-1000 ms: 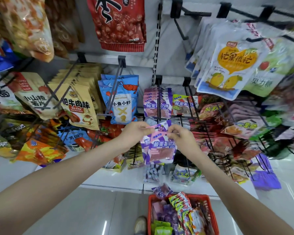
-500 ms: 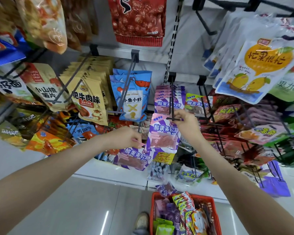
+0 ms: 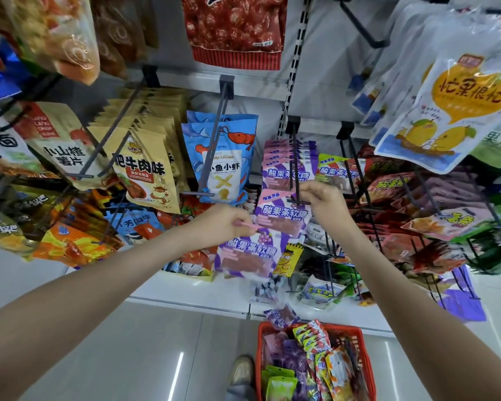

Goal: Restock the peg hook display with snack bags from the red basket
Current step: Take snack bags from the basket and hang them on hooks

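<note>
Head view: the right hand (image 3: 323,202) pinches the top of a purple snack bag (image 3: 281,218) at the tip of a peg hook (image 3: 296,175), in front of matching bags (image 3: 287,157). The left hand (image 3: 226,224) pinches a second purple bag (image 3: 246,259), dangling below. The red basket (image 3: 347,329) on the floor is heaped with bags, so most of the restocking seems left to do.
</note>
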Available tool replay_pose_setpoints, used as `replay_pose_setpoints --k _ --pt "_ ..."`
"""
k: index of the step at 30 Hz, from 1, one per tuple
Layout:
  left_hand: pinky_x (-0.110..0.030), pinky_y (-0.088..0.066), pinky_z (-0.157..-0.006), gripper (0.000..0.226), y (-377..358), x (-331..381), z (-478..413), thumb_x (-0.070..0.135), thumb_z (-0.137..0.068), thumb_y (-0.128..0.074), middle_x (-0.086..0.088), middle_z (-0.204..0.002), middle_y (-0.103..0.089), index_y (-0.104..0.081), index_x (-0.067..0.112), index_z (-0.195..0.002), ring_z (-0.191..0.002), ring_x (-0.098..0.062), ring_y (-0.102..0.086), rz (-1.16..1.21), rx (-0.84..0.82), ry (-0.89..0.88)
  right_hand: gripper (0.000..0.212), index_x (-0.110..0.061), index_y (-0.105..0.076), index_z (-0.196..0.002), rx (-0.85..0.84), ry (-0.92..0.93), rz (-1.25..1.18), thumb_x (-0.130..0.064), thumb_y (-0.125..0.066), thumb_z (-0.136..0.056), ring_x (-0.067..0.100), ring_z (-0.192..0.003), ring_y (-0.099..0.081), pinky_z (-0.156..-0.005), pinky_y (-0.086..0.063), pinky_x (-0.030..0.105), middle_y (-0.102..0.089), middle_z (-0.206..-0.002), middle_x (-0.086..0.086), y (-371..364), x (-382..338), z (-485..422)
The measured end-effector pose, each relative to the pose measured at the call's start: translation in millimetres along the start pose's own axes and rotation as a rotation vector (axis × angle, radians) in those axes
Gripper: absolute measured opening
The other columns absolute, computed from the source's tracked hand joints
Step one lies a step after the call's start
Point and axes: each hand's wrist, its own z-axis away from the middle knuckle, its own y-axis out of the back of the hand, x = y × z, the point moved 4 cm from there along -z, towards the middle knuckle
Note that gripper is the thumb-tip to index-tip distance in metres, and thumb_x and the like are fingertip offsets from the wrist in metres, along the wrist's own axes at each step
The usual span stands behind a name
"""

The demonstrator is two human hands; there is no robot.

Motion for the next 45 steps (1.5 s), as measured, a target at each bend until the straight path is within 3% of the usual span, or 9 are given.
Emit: replay_pose_setpoints --k 7,13,16,20,22,32,38,41,45 --pt "-0.040 -0.052 -0.081 0.014 3 6 -24 0.034 -0.089 -0.064 0.002 -0.085 -0.071 -0.069 0.021 -0.086 -0.084 -0.017 -0.065 0.114 0.218 0.020 0.019 -0.004 -0.060 -0.106 0.108 -0.027 0.045 0.003 -0.049 -0.092 -0.004 -0.068 -0.052 -0.059 -0.034 -0.001 -0.062 -0.083 0.004 -3 1 -30" --pt "-0.041 -0.052 -0.083 0.015 1 10 -48 0.030 -0.089 -0.065 -0.004 -0.089 -0.072 -0.070 0.016 -0.085 -0.088 -0.020 -0.066 0.153 0.214 0.012 0.013 -0.001 -0.059 -0.101 0.236 -0.012 0.133 0.000 -0.054 -0.089 0.015 -0.078 -0.051 -0.059 -0.032 0.000 -0.058 -0.086 0.007 1 -4 -65" --pt "-0.037 -0.051 -0.078 0.015 1 19 -55 0.030 -0.089 -0.065 -0.002 -0.085 -0.071 -0.069 0.018 -0.083 -0.083 -0.017 -0.065 0.136 0.190 -0.043 0.006 -0.001 -0.062 -0.092 0.291 0.098 0.150 -0.003 -0.061 -0.087 0.017 -0.088 -0.048 -0.075 -0.035 0.020 -0.053 -0.089 0.002 7 -15 -47" --pt "-0.013 -0.039 -0.049 0.012 -3 31 -57 0.031 -0.088 -0.066 0.020 -0.061 -0.063 -0.065 0.028 -0.077 -0.055 0.005 -0.056 0.141 0.077 -0.118 0.016 -0.014 -0.059 -0.082 -0.019 0.024 -0.077 -0.006 -0.053 -0.094 0.000 -0.074 -0.050 -0.071 -0.038 0.016 -0.054 -0.081 -0.002 7 -12 4" --pt "-0.007 -0.032 -0.043 0.013 -4 36 -59 0.028 -0.087 -0.068 0.026 -0.051 -0.055 -0.064 0.026 -0.075 -0.045 0.009 -0.048 0.149 0.077 -0.141 0.014 -0.009 -0.060 -0.087 -0.220 -0.067 -0.144 -0.007 -0.051 -0.096 0.007 -0.073 -0.051 -0.070 -0.038 0.019 -0.056 -0.081 0.011 5 -8 23" --pt "-0.030 -0.045 -0.065 0.007 -13 35 -71 0.021 -0.084 -0.070 -0.001 -0.073 -0.068 -0.070 0.015 -0.081 -0.066 -0.012 -0.059 0.132 0.218 -0.117 0.015 -0.016 -0.066 -0.085 -0.086 -0.119 -0.043 -0.007 -0.057 -0.092 0.017 -0.077 -0.055 -0.071 -0.043 0.031 -0.065 -0.084 0.008 10 3 17" --pt "-0.022 -0.035 -0.054 0.017 -6 25 -62 0.025 -0.090 -0.062 0.004 -0.066 -0.063 -0.062 0.022 -0.073 -0.061 -0.002 -0.054 0.175 0.285 -0.157 0.010 -0.004 -0.063 -0.086 -0.021 -0.080 -0.075 -0.003 -0.055 -0.092 0.009 -0.074 -0.053 -0.070 -0.041 0.021 -0.060 -0.080 -0.004 -1 1 11" --pt "-0.025 -0.040 -0.056 0.007 -6 28 -62 0.023 -0.093 -0.059 0.005 -0.079 -0.068 -0.065 0.019 -0.094 -0.065 -0.004 -0.059 0.084 0.346 -0.151 0.014 -0.011 -0.062 -0.083 0.046 -0.090 -0.072 -0.009 -0.054 -0.094 -0.001 -0.071 -0.054 -0.067 -0.039 0.010 -0.061 -0.078 -0.010 -2 6 7" --pt "-0.026 -0.043 -0.077 0.037 -7 28 -67 0.014 -0.091 -0.058 -0.008 -0.122 -0.056 -0.051 0.012 -0.127 -0.100 -0.022 -0.058 -0.134 0.474 -0.108 0.017 -0.020 -0.057 -0.079 0.168 -0.109 0.013 -0.014 -0.053 -0.094 0.000 -0.055 -0.046 -0.050 -0.033 0.008 -0.052 -0.064 -0.014 -4 8 -14"
